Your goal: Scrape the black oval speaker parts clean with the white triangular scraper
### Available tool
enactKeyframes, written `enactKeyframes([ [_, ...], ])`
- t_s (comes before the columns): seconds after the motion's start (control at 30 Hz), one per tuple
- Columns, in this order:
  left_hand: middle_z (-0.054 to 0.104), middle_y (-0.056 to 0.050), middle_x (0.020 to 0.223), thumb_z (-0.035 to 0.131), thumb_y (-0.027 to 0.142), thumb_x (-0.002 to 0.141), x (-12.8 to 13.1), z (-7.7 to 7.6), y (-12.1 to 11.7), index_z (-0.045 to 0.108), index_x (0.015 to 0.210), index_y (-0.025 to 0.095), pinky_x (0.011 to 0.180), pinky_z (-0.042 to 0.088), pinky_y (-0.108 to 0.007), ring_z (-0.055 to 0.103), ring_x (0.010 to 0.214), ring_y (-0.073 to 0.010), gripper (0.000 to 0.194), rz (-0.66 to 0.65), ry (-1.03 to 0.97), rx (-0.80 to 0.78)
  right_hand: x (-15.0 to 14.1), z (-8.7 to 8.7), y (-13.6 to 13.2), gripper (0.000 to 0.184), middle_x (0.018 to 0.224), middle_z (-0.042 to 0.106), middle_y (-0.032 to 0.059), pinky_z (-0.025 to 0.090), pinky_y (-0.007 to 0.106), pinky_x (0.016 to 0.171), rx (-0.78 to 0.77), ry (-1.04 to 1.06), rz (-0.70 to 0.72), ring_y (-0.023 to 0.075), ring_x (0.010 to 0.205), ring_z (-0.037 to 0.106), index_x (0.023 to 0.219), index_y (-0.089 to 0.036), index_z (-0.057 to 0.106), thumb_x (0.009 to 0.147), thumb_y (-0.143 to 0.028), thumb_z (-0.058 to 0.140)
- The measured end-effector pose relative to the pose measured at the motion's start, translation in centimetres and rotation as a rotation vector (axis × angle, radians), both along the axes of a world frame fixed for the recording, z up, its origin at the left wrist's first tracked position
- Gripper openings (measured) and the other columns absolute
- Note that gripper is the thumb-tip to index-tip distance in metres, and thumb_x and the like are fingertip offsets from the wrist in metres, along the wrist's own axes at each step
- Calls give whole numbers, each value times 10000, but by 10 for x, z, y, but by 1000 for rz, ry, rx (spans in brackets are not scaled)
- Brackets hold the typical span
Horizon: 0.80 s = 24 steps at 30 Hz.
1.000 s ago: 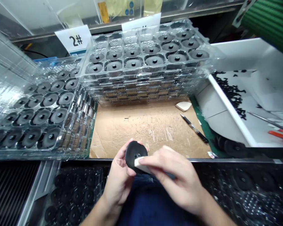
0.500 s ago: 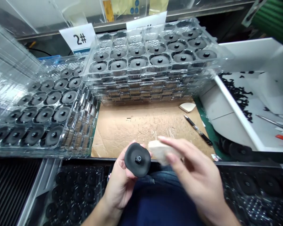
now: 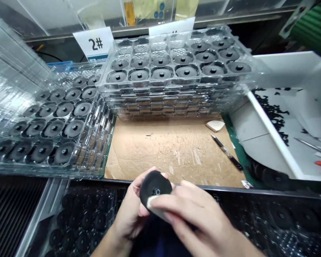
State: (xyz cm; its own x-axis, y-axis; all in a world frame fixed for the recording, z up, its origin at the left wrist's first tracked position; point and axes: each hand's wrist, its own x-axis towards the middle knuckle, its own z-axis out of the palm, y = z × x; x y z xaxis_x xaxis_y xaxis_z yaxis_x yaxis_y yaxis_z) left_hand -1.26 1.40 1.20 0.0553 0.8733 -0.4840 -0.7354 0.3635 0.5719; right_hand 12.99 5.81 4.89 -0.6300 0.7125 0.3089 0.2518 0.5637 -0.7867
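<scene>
Left hand (image 3: 130,210): closed, curled around the edge of a black disc (image 3: 155,185).
Right hand (image 3: 195,217): nearly closed, fingers bent over a pale sponge (image 3: 153,204).
Contact: sponge pressed against the disc's upturned face, just below the centre stud.
Good handling, as judged: disc braced firmly, sponge kept flat on the face.
Disc position: held in both hands, just past the front edge of a cardboard sheet (image 3: 171,151).
Nearby: stacked clear plastic trays (image 3: 176,85) of discs beyond the cardboard; pen (image 3: 227,151) and second sponge (image 3: 215,125) on its right; white bin (image 3: 270,141) further right.
</scene>
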Motion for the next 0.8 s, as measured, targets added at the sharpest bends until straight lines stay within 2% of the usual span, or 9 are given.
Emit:
enactKeyframes([
  [0.07, 726, -23, 996, 855, 397, 377, -3, -2, -1, 692, 986, 272, 852, 479, -296, 652, 901, -204, 643, 3, -4, -21, 11, 1, 0, 222, 743, 647, -8, 434, 243, 591, -35, -103, -38, 108, 619, 562, 1000, -194, 607, 870, -100, 453],
  [0.17, 732, -17, 953, 868, 399, 339, -3, -9, -2, 703, 981, 257, 839, 479, -278, 649, 913, -206, 677, -19, -33, -41, 13, 6, 5, 234, 715, 616, 23, 403, 273, 579, 106, -189, -176, 142, 621, 515, 1023, -168, 619, 885, -114, 438],
  [0.33, 729, 6, 904, 782, 273, 603, -3, -11, -3, 720, 940, 201, 861, 465, -314, 647, 949, -227, 350, -185, -67, 32, -2, 8, 28, 328, 704, 606, 21, 364, 294, 606, 213, -110, 179, 150, 640, 472, 949, -215, 667, 919, -139, 350],
  [0.4, 739, -9, 920, 779, 293, 610, -8, -11, -4, 711, 961, 198, 791, 498, -272, 678, 871, -199, 370, -194, -125, 43, 0, -5, 36, 308, 740, 611, 28, 369, 293, 625, 184, -138, 71, 151, 679, 490, 983, -204, 658, 905, -128, 370],
  [0.5, 735, -61, 994, 796, 334, 576, -15, -14, -5, 673, 1046, 210, 733, 533, -252, 698, 833, -210, 502, -159, -220, 19, 10, -43, 37, 270, 843, 626, 56, 423, 297, 689, 20, -171, -227, 163, 775, 544, 1062, -174, 627, 915, -158, 401],
  [0.6, 732, -62, 997, 770, 227, 628, -19, -16, -4, 672, 1043, 210, 731, 541, -253, 696, 851, -216, 427, -136, -251, 19, 20, -88, 27, 263, 822, 644, 51, 484, 277, 653, -152, -203, -267, 155, 732, 597, 1061, -180, 636, 916, -222, 421],
  [0.67, 734, -49, 965, 741, 139, 650, -20, -15, -2, 682, 1019, 210, 718, 539, -239, 698, 830, -198, 380, -156, -257, 8, 24, -107, 21, 249, 777, 663, 33, 510, 260, 620, -189, -219, -240, 150, 696, 626, 1013, -203, 664, 901, -234, 443],
  [0.73, 735, -43, 940, 739, 104, 638, -19, -13, 1, 689, 994, 207, 705, 535, -230, 700, 811, -190, 374, -173, -257, -3, 24, -107, 19, 248, 849, 687, 45, 527, 268, 649, -211, -212, -265, 161, 753, 651, 1028, -204, 657, 898, -239, 448],
  [0.8, 735, -41, 941, 765, 124, 607, -17, -11, 3, 686, 991, 213, 711, 531, -233, 700, 804, -190, 402, -176, -267, -4, 20, -88, 18, 263, 1013, 671, 76, 523, 285, 697, -213, -181, -348, 177, 865, 642, 1110, -198, 606, 909, -244, 443],
])
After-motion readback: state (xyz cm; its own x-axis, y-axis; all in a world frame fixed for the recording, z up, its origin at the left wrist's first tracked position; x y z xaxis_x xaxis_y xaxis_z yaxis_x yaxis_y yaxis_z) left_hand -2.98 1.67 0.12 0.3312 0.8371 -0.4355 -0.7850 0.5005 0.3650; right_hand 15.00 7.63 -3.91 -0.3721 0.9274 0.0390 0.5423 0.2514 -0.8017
